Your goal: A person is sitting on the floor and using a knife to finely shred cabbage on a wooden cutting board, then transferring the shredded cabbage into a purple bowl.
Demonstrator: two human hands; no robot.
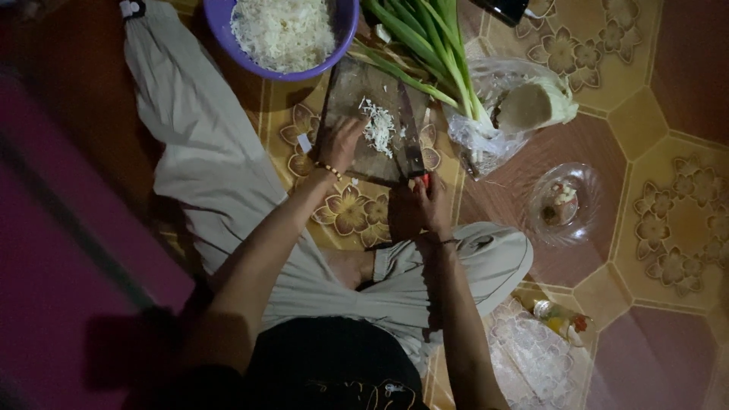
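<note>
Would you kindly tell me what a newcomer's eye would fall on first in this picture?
The dark cutting board on the patterned floor draws the eye first, with a small heap of shredded white vegetable on it; the left hand rests beside the heap and the right hand grips a knife lying across the board. Above it sits a purple bowl full of shreds, and green onions fan out to the right.
</note>
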